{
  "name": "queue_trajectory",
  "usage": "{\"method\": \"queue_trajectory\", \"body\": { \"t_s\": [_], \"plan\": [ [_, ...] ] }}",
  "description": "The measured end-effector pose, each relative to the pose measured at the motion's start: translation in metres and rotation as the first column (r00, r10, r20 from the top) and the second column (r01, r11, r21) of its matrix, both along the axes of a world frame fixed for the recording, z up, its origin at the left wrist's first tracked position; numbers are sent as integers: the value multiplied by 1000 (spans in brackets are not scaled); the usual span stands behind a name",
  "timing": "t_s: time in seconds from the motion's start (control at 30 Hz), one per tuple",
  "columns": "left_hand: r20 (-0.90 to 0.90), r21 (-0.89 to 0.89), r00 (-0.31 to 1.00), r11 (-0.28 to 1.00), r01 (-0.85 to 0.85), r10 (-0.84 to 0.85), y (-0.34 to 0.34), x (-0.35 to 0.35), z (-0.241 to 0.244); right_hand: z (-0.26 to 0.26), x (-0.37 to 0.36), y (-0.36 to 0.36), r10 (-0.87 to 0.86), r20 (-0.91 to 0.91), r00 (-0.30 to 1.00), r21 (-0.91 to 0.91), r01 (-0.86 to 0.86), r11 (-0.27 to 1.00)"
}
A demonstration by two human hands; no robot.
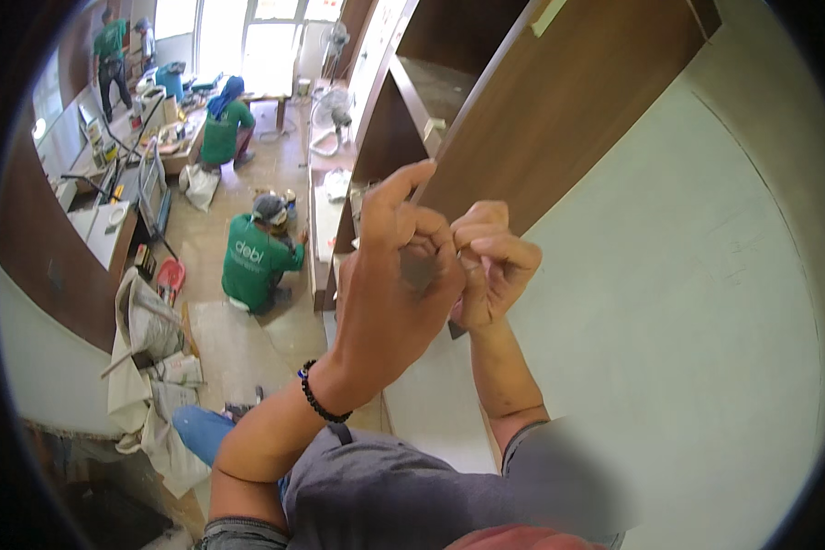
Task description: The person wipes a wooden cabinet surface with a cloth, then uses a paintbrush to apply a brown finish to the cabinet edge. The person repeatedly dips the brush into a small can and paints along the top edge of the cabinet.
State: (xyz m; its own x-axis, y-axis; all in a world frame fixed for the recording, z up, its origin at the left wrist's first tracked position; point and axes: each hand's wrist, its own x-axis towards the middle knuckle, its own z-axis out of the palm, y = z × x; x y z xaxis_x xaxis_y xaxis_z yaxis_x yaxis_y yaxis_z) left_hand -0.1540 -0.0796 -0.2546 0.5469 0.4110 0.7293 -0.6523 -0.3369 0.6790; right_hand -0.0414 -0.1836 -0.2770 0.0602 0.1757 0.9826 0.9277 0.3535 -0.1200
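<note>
Both bare hands are raised together in the middle of the view, before a brown wood-grain cabinet panel (557, 96). My left hand (402, 275), with a dark beaded bracelet (316, 395) at the wrist, has its index finger stretched up and its other fingers curled. A blurred dark patch lies within that curl; what it is cannot be told. My right hand (495, 261) is beside it, fingers bent and thumb near the fingertips, close to the left fingers. Any small thing between the fingertips is hidden or too small to make out.
Pale wall panel (660, 295) at right; open cabinet shelf (430, 89) ahead. Several people in green shirts work at left, one crouching (251, 258) near a low bench. Fans, a red dustpan (171, 273), cloth sacks (148, 330) and a cluttered worktable (127, 192) are about.
</note>
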Motion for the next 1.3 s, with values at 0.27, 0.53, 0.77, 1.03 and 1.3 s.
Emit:
{"method": "queue_trajectory", "body": {
  "t_s": [0.27,0.53,0.77,1.03,1.3],
  "plan": [
    [-319,-107,892,948,301,-319,6,-19,-6,19,7,3,115,-291,950,-74,-142,987],
    [-168,-92,965,978,189,-202,18,-15,-24,21,12,15,649,-657,385,370,-585,722],
    [-36,43,999,999,18,-17,30,-16,-47,6,12,15,563,-622,544,223,-566,794],
    [-548,26,761,917,-399,347,151,-118,-259,-100,-11,-36,160,-853,497,-114,-477,872],
    [-695,565,148,663,-492,703,84,-297,-399,-352,-99,-131,-636,-685,355,-693,-586,420]
  ]
}}
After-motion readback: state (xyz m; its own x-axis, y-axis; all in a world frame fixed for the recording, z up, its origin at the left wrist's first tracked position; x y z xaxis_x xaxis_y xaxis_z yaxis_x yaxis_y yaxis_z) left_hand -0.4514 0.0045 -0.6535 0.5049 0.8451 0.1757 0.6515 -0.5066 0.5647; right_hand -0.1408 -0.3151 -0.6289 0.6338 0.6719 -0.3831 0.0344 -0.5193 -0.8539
